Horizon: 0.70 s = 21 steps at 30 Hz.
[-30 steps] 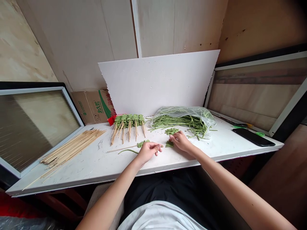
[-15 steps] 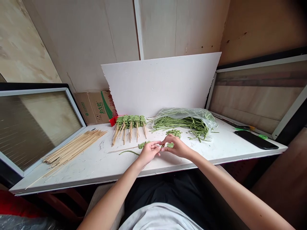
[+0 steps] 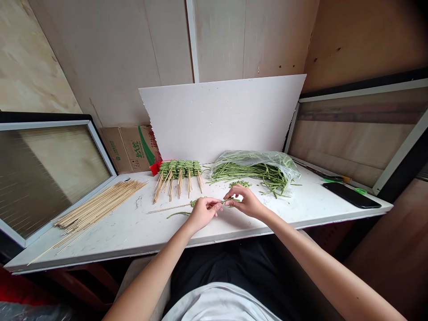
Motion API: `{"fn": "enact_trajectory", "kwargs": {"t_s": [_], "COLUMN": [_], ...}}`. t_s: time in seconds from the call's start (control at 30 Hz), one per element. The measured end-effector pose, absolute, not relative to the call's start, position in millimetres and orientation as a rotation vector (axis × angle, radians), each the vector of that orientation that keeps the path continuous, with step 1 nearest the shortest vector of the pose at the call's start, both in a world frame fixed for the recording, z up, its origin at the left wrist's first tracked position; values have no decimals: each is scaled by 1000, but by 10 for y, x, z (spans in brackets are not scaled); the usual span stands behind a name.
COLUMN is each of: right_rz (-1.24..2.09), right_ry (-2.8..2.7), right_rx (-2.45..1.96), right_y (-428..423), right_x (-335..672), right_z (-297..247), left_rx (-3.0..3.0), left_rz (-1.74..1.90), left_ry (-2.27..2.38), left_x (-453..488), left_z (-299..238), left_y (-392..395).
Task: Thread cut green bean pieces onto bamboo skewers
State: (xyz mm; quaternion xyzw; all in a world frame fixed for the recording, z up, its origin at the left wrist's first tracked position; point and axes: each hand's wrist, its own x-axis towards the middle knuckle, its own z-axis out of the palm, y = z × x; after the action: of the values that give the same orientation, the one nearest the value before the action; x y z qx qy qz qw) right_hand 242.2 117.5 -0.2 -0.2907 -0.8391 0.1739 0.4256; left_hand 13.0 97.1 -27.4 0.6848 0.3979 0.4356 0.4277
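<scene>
My left hand [image 3: 203, 211] is closed on a bamboo skewer [image 3: 169, 208] whose tip carries folded green long bean. My right hand [image 3: 244, 202] pinches a folded piece of long bean [image 3: 234, 200] right at the skewer's point, fingertips of both hands almost touching. A loose bean strand [image 3: 177, 214] lies just left of my left hand. A small heap of folded bean pieces [image 3: 240, 183] sits behind my right hand.
Finished bean skewers [image 3: 178, 171] are fanned out at the back. A plastic bag of long beans [image 3: 256, 169] lies to the right, a pile of bare skewers [image 3: 96, 207] to the left. A black phone [image 3: 351, 195] and green-handled scissors [image 3: 334, 179] rest at far right. A white board [image 3: 220, 116] leans on the wall.
My right hand left the small heap on the table, came left with a bean piece and met my left hand at the skewer tip.
</scene>
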Motion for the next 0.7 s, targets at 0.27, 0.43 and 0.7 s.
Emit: {"fn": "enact_trajectory", "kwargs": {"t_s": [0.27, 0.43, 0.7], "right_rz": [422, 570, 1001], "right_ry": [-2114, -2064, -1842], "right_rx": [-709, -669, -600], "right_y": [1058, 1021, 1089], "right_x": [2307, 2240, 2240], "right_z": [20, 5, -44], "left_rx": [1819, 1828, 1730], "left_rz": [1085, 1080, 1106], "left_ry": [989, 936, 767], "left_x": [168, 166, 147], "left_z": [-172, -173, -191], "left_y": [861, 860, 903]}}
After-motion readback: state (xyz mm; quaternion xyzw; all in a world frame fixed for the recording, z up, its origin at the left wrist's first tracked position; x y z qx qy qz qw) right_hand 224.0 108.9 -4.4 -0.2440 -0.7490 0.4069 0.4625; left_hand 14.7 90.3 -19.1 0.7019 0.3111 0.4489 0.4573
